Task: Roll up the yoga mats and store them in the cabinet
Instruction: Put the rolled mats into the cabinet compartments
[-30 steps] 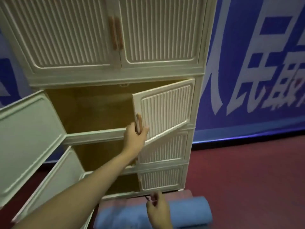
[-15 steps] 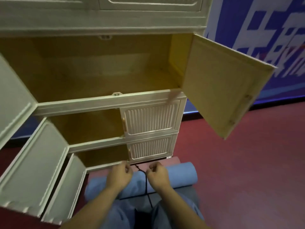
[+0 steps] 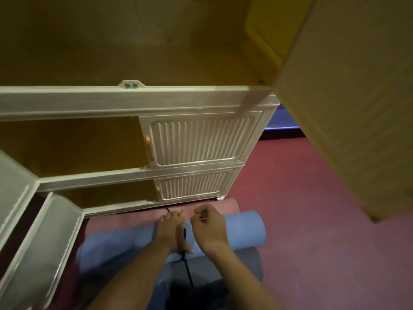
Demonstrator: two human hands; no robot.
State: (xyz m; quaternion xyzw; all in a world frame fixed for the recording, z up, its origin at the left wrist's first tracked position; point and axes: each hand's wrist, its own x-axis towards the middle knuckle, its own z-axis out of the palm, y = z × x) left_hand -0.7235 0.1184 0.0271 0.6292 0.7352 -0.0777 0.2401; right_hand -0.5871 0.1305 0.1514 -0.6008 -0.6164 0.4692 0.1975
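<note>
Blue foam, rolled into a tube, the blue yoga mat point(image 3: 243, 229) lies on the red floor point(image 3: 312, 220) just in front of the cabinet point(image 3: 134, 101), across my path. My left hand point(image 3: 169, 231) lies flat on top of the roll, its fingers point(image 3: 164, 220) straight and slightly spread toward the cabinet. My right hand point(image 3: 207, 229) hovers just beside it over the roll, fingers point(image 3: 201, 214) curled in; whether they pinch the thin black cord point(image 3: 188, 274) I cannot tell, as the view is blurred there. That cord runs over the roll between my hands and down toward me. Behind the blue roll, touching the cabinet's foot, lies a pink mat point(image 3: 125, 222), and under the blue one, nearer me, a grey mat point(image 3: 237, 265). The cabinet's upper compartment stands open, its right door point(image 3: 348, 108) swung out over the floor. Below it, two ribbed doors point(image 3: 201, 139) on the right are closed, while the left doors point(image 3: 44, 247) hang open.
</note>
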